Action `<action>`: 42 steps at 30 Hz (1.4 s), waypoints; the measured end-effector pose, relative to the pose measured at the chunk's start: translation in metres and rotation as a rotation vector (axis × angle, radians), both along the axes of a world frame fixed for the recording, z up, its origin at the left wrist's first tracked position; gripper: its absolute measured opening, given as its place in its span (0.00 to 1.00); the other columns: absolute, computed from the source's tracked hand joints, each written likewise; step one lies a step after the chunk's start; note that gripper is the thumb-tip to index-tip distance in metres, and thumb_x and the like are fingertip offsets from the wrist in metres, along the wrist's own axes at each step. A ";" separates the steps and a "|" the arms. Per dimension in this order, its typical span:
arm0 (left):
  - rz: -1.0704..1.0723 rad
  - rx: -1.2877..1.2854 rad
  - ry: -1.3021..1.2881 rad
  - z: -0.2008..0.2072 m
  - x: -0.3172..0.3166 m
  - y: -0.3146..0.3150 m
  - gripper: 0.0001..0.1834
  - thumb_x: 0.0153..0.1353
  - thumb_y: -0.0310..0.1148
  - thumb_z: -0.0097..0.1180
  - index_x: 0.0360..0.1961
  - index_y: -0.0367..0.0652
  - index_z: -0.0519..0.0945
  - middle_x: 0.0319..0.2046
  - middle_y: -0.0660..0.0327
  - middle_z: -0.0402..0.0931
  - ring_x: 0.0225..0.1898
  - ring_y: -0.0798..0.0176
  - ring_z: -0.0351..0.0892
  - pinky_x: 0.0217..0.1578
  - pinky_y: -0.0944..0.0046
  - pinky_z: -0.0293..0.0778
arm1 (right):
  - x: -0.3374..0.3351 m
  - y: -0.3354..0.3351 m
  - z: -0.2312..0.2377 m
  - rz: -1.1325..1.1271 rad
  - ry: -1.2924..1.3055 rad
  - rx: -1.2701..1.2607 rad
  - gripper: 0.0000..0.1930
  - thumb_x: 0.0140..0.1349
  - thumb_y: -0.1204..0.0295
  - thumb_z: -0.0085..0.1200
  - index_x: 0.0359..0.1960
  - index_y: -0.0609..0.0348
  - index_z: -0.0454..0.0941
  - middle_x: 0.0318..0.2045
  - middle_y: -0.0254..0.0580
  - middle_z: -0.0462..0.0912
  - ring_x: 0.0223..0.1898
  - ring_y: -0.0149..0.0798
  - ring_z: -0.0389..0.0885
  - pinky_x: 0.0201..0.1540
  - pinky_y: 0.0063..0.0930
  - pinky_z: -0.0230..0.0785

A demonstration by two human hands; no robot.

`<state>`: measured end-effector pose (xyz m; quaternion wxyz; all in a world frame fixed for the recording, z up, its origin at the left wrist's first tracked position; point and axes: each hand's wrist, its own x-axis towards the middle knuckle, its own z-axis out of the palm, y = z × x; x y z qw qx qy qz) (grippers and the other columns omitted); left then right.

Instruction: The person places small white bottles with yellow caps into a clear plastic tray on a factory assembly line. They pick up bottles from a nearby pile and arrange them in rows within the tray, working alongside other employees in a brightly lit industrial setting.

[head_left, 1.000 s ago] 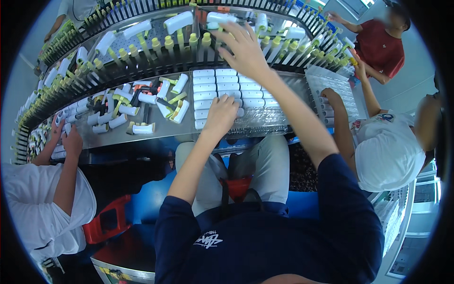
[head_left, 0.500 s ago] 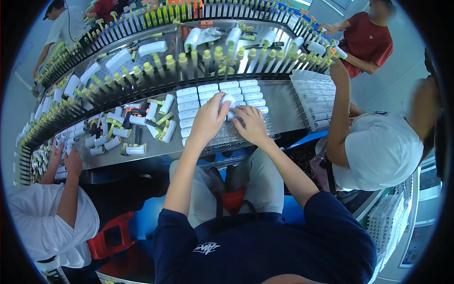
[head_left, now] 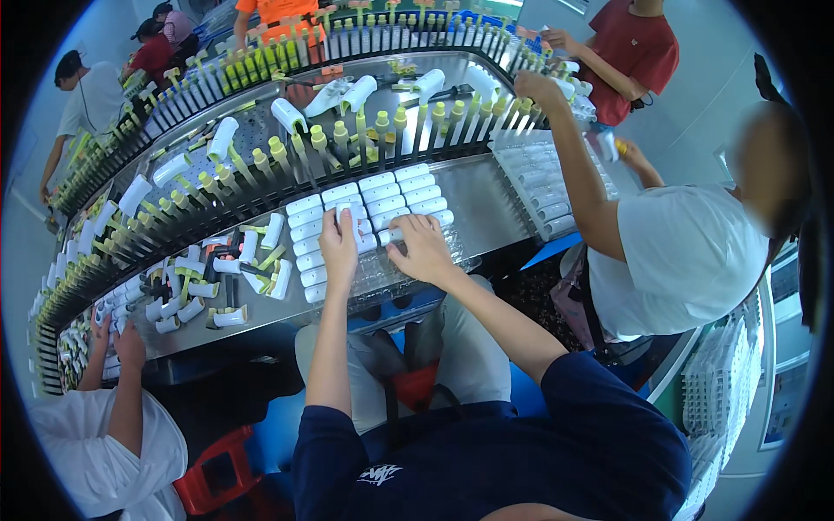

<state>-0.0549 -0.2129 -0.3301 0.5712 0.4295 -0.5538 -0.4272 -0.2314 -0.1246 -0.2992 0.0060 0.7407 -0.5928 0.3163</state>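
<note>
A clear plastic tray lies in front of me on the steel table, with rows of rounded white plastic casings in it. My left hand is closed around one white casing, held upright just over the tray's middle. Right of it, my right hand rests low over the tray. Its fingers and thumb grip another white casing lying there; the fingertips are partly hidden.
Beyond the tray curves a rack of black posts with yellow-green tips. Loose white and yellow-green parts lie to the left. Clear trays are stacked at the right. Co-workers sit on both sides, one in a white shirt close by.
My hands were together at one casing; now they are apart. The right hand has lowered to a casing in the tray. My view has shifted slightly right.
</note>
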 end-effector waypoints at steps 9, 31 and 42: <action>-0.019 0.034 0.014 0.012 0.000 0.007 0.15 0.82 0.40 0.51 0.46 0.36 0.79 0.29 0.60 0.82 0.28 0.70 0.80 0.30 0.66 0.75 | -0.002 0.003 0.004 0.002 -0.034 0.011 0.18 0.62 0.64 0.65 0.53 0.50 0.81 0.51 0.42 0.80 0.59 0.49 0.75 0.65 0.46 0.61; -0.020 0.035 -0.018 0.003 -0.002 0.005 0.19 0.81 0.40 0.52 0.56 0.32 0.76 0.31 0.58 0.84 0.30 0.70 0.81 0.32 0.66 0.76 | -0.015 -0.003 -0.007 -0.144 -0.557 0.120 0.18 0.79 0.63 0.52 0.58 0.66 0.75 0.44 0.64 0.86 0.47 0.65 0.84 0.49 0.50 0.75; -0.011 0.043 -0.029 0.009 -0.003 0.007 0.16 0.81 0.40 0.51 0.48 0.35 0.78 0.31 0.58 0.84 0.30 0.70 0.81 0.33 0.66 0.76 | -0.016 -0.005 -0.010 -0.136 -0.546 0.114 0.18 0.78 0.61 0.52 0.56 0.66 0.77 0.44 0.65 0.86 0.47 0.66 0.84 0.51 0.51 0.75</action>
